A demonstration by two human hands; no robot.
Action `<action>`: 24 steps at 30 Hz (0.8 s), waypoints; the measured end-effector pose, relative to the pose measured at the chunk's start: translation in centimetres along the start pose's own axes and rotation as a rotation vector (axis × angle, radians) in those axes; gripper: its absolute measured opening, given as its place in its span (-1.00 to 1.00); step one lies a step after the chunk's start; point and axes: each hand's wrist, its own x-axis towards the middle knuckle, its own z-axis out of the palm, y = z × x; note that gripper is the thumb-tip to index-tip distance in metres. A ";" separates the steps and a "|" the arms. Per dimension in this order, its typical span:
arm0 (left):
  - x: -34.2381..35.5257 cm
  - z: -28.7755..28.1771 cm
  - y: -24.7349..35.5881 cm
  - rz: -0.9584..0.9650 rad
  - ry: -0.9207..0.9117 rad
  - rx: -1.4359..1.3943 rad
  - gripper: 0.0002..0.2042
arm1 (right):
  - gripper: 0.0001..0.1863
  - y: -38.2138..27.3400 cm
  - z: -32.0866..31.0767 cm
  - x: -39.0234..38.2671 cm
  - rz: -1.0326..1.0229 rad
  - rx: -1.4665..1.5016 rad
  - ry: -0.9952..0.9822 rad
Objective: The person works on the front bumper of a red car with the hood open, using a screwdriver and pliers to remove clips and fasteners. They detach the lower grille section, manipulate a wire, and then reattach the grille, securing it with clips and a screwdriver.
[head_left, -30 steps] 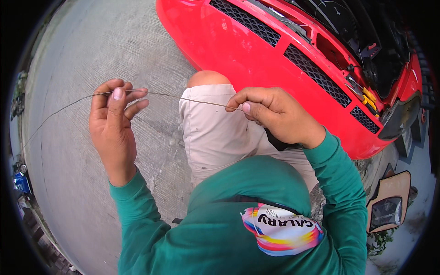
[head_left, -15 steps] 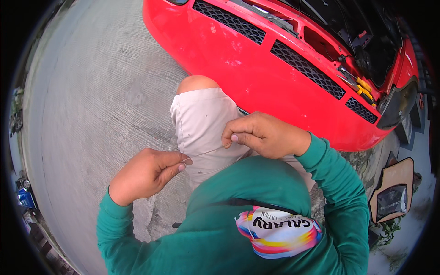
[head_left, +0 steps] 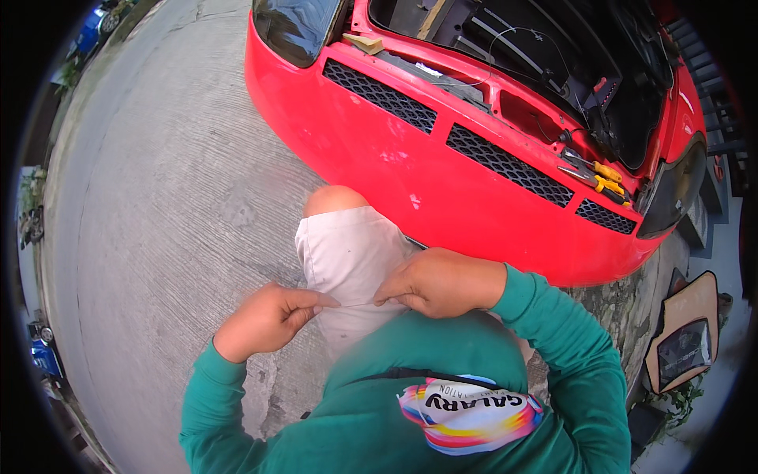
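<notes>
Between my two hands a thin pale strand (head_left: 357, 305), too fine to tell whether wire or thread, is stretched nearly level above the light shorts (head_left: 347, 253) on my thigh. My left hand (head_left: 264, 317) pinches its left end between thumb and forefinger. On the other side my right hand (head_left: 442, 283) has its thumb and fingers closed on the right end, with the fingers curled under. Just beyond my knee is the red car bumper (head_left: 355, 150) with black mesh grilles (head_left: 509, 170).
Yellow-handled tools (head_left: 606, 180) lie on the car's edge by the dark lamp (head_left: 675, 189). A looped wire (head_left: 491, 55) sits over the open compartment. A tan block (head_left: 364, 43) rests at its left corner. Ridged concrete (head_left: 174, 182) spreads leftward; a beige mat (head_left: 707, 304) is at right.
The view has tilted up, showing more of the car. My hands have come slightly closer together and the strand now lies more level, still held at both ends.
</notes>
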 end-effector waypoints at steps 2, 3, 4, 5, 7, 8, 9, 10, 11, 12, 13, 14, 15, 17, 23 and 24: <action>0.6 0.3 0.0 0.070 -0.057 -0.091 -0.73 | -0.73 0.8 0.1 -0.2 0.003 0.051 -0.090; 0.8 0.1 0.2 0.057 -0.101 -0.133 -0.73 | -0.73 1.0 0.0 -0.4 0.003 0.138 -0.098; 0.9 -0.1 0.5 0.042 -0.141 -0.175 -0.72 | -0.72 1.3 -0.2 -0.7 0.000 0.223 -0.110; 1.1 -0.2 0.7 0.020 -0.188 -0.201 -0.72 | -0.72 1.6 -0.5 -1.0 -0.002 0.308 -0.124; 1.6 0.7 0.1 0.084 -0.124 -0.227 -0.71 | -0.72 1.8 -0.8 -1.7 0.035 0.322 -0.103; 2.1 1.3 -0.3 0.119 -0.098 -0.236 -0.71 | -0.72 2.1 -1.0 -2.1 0.056 0.329 -0.087; 2.7 1.7 -0.4 0.129 -0.056 -0.227 -0.73 | -0.71 2.5 -1.2 -2.2 0.106 0.244 -0.080; 3.2 2.3 -0.9 0.126 -0.047 -0.223 -0.73 | -0.70 2.2 -1.7 -2.2 0.143 0.123 -0.036; 3.6 2.8 -1.3 0.119 -0.037 -0.214 -0.72 | -0.70 1.4 -2.5 -2.3 0.172 0.003 0.010; 3.8 3.1 -1.4 0.111 -0.027 -0.205 -0.72 | -0.69 0.6 -3.3 -2.4 0.199 -0.116 0.060; 4.1 3.2 -1.5 0.106 -0.049 -0.158 -0.72 | -0.65 0.0 -4.0 -2.7 0.196 -0.127 0.163; 4.2 3.1 -1.5 0.113 -0.049 -0.175 -0.72 | -0.64 -0.4 -5.2 -2.9 0.180 -0.096 0.237; 4.2 3.0 -1.6 0.119 -0.048 -0.191 -0.72 | -0.63 -1.0 -6.4 -3.0 0.161 -0.063 0.309; 4.7 2.5 -1.8 0.142 -0.066 -0.231 -0.72 | -0.59 -1.9 -8.5 -3.3 0.135 -0.050 0.470; 5.5 1.5 -3.3 0.177 -0.162 -0.393 -0.72 | -0.47 -1.2 -11.4 0.9 0.238 -0.449 0.730; 5.8 1.4 -3.6 0.206 -0.161 -0.409 -0.72 | -0.44 -1.1 -11.1 2.1 0.264 -0.468 0.717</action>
